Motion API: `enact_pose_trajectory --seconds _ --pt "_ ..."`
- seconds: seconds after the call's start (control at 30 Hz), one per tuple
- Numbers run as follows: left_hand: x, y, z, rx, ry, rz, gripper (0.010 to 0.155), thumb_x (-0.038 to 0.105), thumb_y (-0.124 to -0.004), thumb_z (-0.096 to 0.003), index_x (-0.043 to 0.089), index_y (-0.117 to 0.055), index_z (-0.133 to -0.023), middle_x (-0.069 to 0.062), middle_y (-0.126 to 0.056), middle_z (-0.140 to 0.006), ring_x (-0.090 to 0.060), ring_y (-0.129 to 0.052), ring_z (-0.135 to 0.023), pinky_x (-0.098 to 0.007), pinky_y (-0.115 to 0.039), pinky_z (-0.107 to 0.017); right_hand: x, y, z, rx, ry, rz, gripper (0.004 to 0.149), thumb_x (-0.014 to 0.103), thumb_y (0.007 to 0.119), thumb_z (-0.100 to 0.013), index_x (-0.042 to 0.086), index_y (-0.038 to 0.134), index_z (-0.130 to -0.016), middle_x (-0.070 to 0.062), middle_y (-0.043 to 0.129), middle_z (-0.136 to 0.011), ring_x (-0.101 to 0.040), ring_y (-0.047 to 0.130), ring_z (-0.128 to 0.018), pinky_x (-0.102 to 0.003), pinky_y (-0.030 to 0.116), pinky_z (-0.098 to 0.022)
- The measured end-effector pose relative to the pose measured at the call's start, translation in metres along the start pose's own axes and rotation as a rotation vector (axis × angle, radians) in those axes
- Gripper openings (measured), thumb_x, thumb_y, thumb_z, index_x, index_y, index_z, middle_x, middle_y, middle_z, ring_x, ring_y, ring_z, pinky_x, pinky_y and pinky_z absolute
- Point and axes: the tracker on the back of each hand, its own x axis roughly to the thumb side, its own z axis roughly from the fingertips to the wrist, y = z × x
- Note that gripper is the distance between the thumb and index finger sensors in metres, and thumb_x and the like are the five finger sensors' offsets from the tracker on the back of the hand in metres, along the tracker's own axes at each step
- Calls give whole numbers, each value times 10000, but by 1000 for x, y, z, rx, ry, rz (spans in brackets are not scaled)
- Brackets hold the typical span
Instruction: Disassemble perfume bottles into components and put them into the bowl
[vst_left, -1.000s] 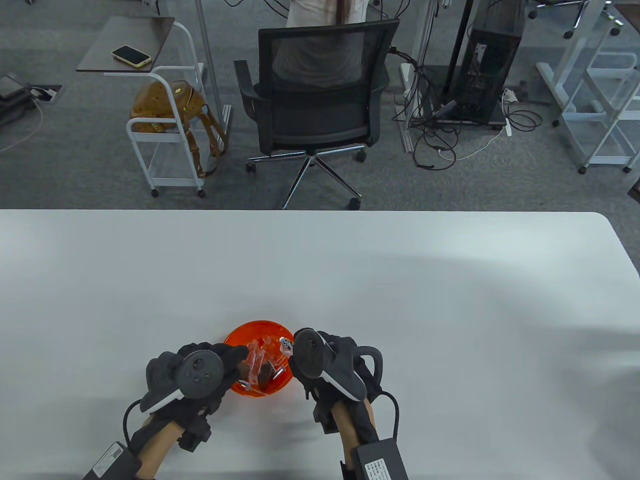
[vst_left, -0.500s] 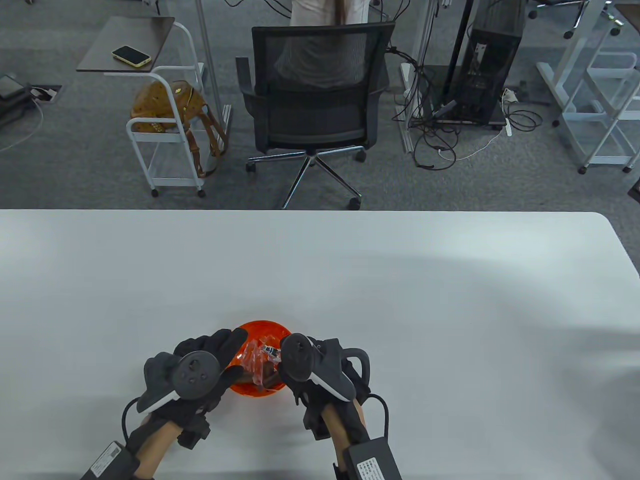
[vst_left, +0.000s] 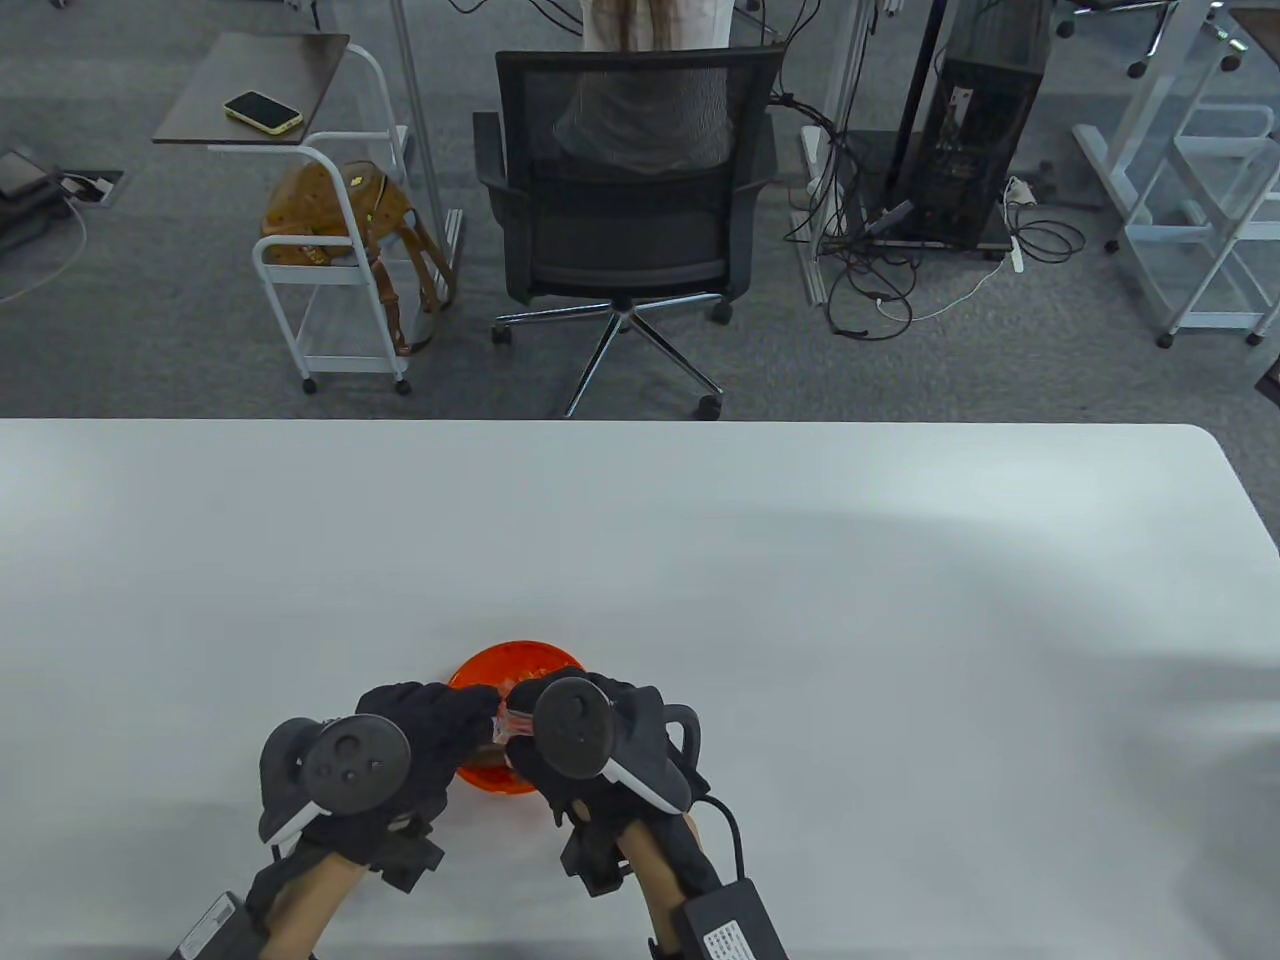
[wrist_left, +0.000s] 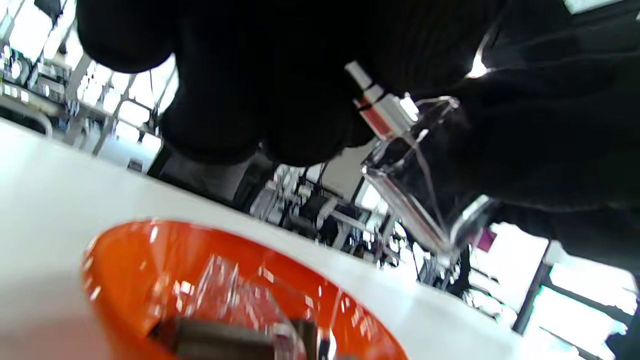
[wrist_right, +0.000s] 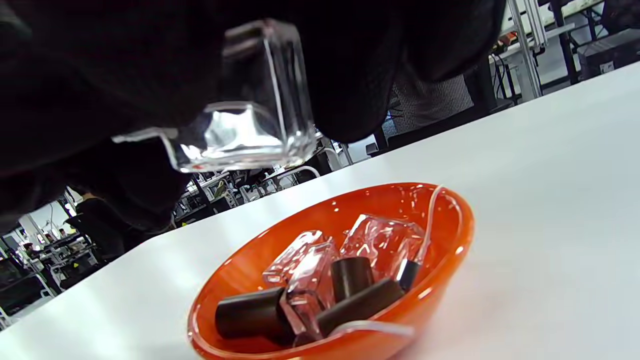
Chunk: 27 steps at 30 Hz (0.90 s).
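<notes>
Both gloved hands meet above the near side of the orange bowl (vst_left: 520, 655). My right hand (vst_left: 528, 738) grips a clear square glass perfume bottle (wrist_right: 250, 120) just over the bowl (wrist_right: 445, 225). My left hand (vst_left: 478, 716) reaches in from the left, its fingers (wrist_left: 300, 125) curled round the bottle's white and red sprayer head (wrist_left: 377, 107). The glass body (wrist_left: 420, 195) hangs below that head. Clear bottle bodies (wrist_right: 385, 240) and dark caps (wrist_right: 352, 277) lie in the bowl. In the table view the hands hide most of the bottle (vst_left: 512, 722).
The white table (vst_left: 800, 600) stretches wide on every side of the bowl. Beyond its far edge stand a black office chair (vst_left: 625, 190) with a person behind it and a small white cart (vst_left: 335, 270).
Both hands have drawn left and closer together over the bowl. The left fingers now reach the top of the bottle in the right hand.
</notes>
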Motion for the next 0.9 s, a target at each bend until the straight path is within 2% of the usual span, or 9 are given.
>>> enact_pose_trajectory --seconds 0.03,0.1,0.27,0.37,0.43,0.6,0.7,0.77,0.9 --pt "0 1 1 11 -22 8 502 355 -867 -433 208 -906 -912 -90 -1086 -743 -302 -1072 -627 -612 -723 -624 0 -1 0 -9 -2 27 548 467 866 -331 282 777 -838 60 878 -871 -151 992 -738 -545 739 -663" --pt "0 4 1 30 -13 -8 505 326 -883 -431 242 -855 -929 -50 -1092 -743 -258 -1086 -632 -590 -740 -628 1 -2 1 -23 -10 28 548 470 859 -331 283 776 -838 60 890 -861 -142 1007 -720 -534 752 -656" --pt "-4 5 2 66 16 8 510 416 -768 -445 197 -960 -863 -85 -1122 -664 -318 -1086 -571 -610 -740 -600 6 -5 3 -43 -33 33 546 468 864 -329 278 788 -835 54 895 -853 -146 1005 -706 -538 746 -657" --pt "-3 6 1 41 -8 46 527 359 -895 -416 190 -905 -916 -75 -1113 -729 -286 -1098 -607 -596 -743 -617 8 -3 3 -58 -36 111 546 475 853 -330 285 781 -837 59 894 -853 -136 1009 -700 -531 752 -656" --pt "-1 7 2 65 -10 -8 485 327 -919 -412 238 -914 -889 -50 -1132 -716 -260 -1117 -603 -577 -748 -632 7 -3 3 -58 -30 88 550 473 853 -331 285 774 -841 58 894 -854 -136 1009 -700 -532 752 -655" --pt "-2 1 1 38 3 -26 505 401 -777 -446 190 -958 -867 -96 -1122 -670 -319 -1079 -564 -588 -751 -576 7 -2 3 -39 -36 84 546 472 860 -328 283 788 -835 54 901 -850 -141 1011 -697 -535 751 -654" --pt "3 2 1 5 -6 -23 543 351 -888 -422 180 -881 -938 -102 -1075 -757 -280 -1052 -539 -554 -765 -521 8 -2 3 -57 -36 116 545 479 854 -327 285 789 -833 59 903 -846 -131 1015 -691 -528 757 -653" --pt "5 3 2 69 -15 -81 512 331 -910 -413 229 -871 -913 -57 -1103 -724 -233 -1079 -496 -518 -801 -502 6 -3 3 -54 -30 75 547 476 855 -328 282 787 -834 56 903 -847 -135 1014 -690 -530 756 -652" --pt "4 2 1 71 -21 -43 507 392 -806 -441 200 -927 -895 -98 -1125 -667 -285 -1073 -485 -548 -782 -494 1 -7 3 -46 -28 11 546 476 861 -326 280 796 -831 53 909 -842 -138 1018 -682 -531 757 -650"
